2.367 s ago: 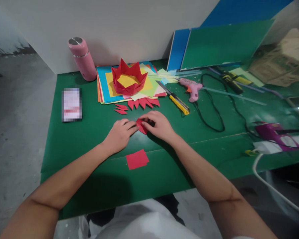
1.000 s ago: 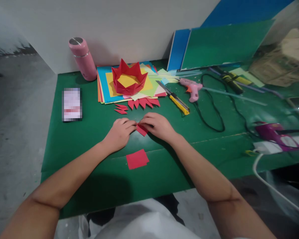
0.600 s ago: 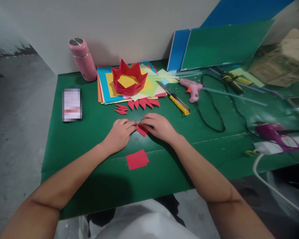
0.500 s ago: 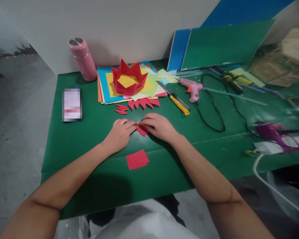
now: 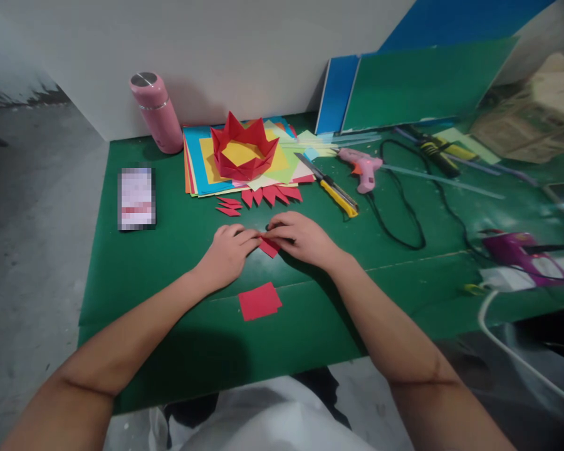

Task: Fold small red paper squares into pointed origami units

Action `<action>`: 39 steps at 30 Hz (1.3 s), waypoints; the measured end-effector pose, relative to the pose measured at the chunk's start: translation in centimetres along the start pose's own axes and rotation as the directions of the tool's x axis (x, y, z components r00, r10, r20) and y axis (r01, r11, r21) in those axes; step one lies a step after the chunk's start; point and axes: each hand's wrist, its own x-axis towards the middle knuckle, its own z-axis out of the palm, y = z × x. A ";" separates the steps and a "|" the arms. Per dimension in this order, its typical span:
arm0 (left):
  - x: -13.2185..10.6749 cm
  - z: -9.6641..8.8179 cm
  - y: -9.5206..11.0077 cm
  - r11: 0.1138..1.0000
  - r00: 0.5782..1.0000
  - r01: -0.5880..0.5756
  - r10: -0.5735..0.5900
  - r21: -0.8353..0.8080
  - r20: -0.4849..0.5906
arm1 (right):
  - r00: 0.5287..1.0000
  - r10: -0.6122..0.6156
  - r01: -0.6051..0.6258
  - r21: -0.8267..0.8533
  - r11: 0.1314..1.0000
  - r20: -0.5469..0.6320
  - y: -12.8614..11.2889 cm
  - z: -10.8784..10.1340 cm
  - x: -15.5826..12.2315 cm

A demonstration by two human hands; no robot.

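Between my hands lies a small piece of red paper (image 5: 269, 247), partly folded, its far edge hidden under my fingers. My left hand (image 5: 229, 252) pinches its left side, fingers closed together. From the other side, my right hand (image 5: 301, 238) grips the far edge with thumb and fingertips. Closer to me, a few overlapping red paper squares (image 5: 259, 302) lie flat. Beyond my hands are several folded red paper pieces (image 5: 271, 195), and behind those a red paper ring with pointed tips (image 5: 244, 164) rests on a stack of coloured paper (image 5: 195, 164).
A yellow utility knife (image 5: 339, 199), its blade out, lies beside a pink glue gun (image 5: 363, 168) with a looping black cord. A pink bottle (image 5: 158, 119) stands at the back left, above a blurred-out flat object (image 5: 136, 198). A power strip (image 5: 507, 277) sits at right.
Both hands keep their hold on the red paper, and the fingers shift only slightly at its far edge. Everything else stays in place.
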 end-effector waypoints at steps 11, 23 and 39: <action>-0.1 0.1 0.1 1.000 0.999 -0.002 0.003 0.020 -0.046 | 0.991 0.126 -0.131 -0.097 0.987 -0.050 -0.1 -0.4 -0.3; -0.3 0.6 0.2 0.998 0.996 -0.041 0.044 0.041 -0.073 | 0.964 0.257 -0.251 0.089 0.964 -0.066 -0.9 0.8 0.6; -0.2 0.4 0.4 1.000 0.999 0.005 -0.006 -0.016 -0.047 | 0.964 0.259 -0.251 0.110 0.962 -0.063 -1.2 0.8 0.4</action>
